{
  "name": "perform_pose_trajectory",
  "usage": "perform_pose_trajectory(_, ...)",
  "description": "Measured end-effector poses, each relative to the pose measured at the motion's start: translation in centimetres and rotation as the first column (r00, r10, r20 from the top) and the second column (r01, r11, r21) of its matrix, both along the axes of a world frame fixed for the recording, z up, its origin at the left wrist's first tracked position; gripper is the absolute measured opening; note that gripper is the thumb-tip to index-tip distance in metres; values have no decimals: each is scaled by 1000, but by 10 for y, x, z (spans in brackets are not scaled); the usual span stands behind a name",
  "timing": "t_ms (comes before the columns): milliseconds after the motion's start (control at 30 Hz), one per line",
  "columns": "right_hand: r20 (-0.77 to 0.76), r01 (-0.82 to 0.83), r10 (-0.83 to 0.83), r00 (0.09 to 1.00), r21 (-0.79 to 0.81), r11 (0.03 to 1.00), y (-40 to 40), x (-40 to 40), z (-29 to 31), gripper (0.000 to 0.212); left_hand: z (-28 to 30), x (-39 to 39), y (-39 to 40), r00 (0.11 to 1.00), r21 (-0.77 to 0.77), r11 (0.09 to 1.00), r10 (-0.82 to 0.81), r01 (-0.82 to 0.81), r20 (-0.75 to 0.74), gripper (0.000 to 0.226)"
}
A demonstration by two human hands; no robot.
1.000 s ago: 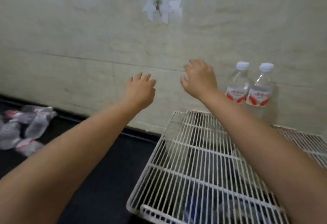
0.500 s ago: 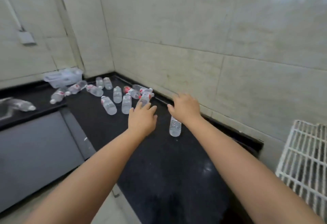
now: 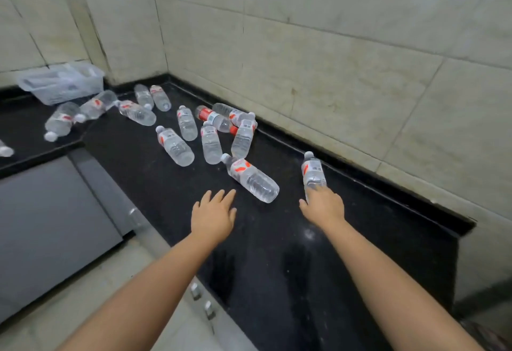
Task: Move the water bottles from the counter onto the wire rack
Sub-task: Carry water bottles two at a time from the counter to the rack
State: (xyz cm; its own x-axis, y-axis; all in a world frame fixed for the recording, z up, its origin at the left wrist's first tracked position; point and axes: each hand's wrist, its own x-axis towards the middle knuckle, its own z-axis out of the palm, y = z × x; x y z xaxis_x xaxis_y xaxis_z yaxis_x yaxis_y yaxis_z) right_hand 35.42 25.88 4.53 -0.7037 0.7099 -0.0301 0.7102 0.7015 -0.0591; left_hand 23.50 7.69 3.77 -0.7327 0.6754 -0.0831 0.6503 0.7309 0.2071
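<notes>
Black polished stone counter (image 3: 277, 267): runs from the lower centre of the frame up to the corner at upper left.
Left hand (image 3: 213, 216): centre of the frame, palm down, fingers spread, holding nothing, just short of the nearest bottle.
Right hand (image 3: 324, 206): right of centre, fingers curled over the base end of a clear plastic water bottle with a red-and-white label (image 3: 312, 170); how firmly it grips, I cannot tell.
Nearest loose clear bottle (image 3: 250, 177): lies on its side between the two hands.
Cluster of clear bottles (image 3: 210, 131): lying above centre, some touching.
Clear plastic bin (image 3: 62, 83): upper left, near the corner.
Wire rack: out of view.
</notes>
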Motion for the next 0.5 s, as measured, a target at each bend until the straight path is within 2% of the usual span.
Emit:
perform_pose_trajectory(167,38,130,-128,991,-57,990,49,-18,-22,42,-16,-29,41,995,26,999,-36,34,89,49)
perform_pose_trajectory(333,-19,234,-243,970,-208,950,98,-55,-37,57,-18,-67,101,995,29,996,-86,84,57,47)
perform_pose_trajectory(500,-54,257,-287,956,-311,915,137,-93,-56,74,-35,-102,158,993,13,1000,-10,8,117,48)
